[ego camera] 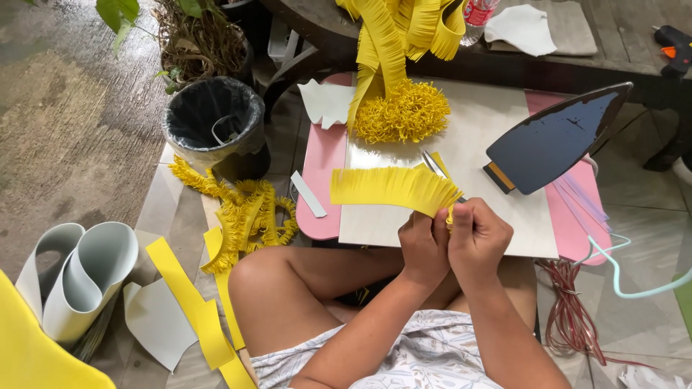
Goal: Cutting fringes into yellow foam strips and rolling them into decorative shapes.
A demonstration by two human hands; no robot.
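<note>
Both hands, the left hand (424, 248) and right hand (477, 241), pinch shut on one end of a fringed yellow strip (393, 187) that juts left over the pale board (472, 155), with scissors (435, 165) just behind and an upturned iron (551, 137) close on the far right. Curled yellow fringe (401, 112) crowds the board's far edge, its left half lies open, and a lined bin (214, 119), more yellow trimmings (245, 216) and rolled grey sheets (83, 277) sit left on the concrete floor
</note>
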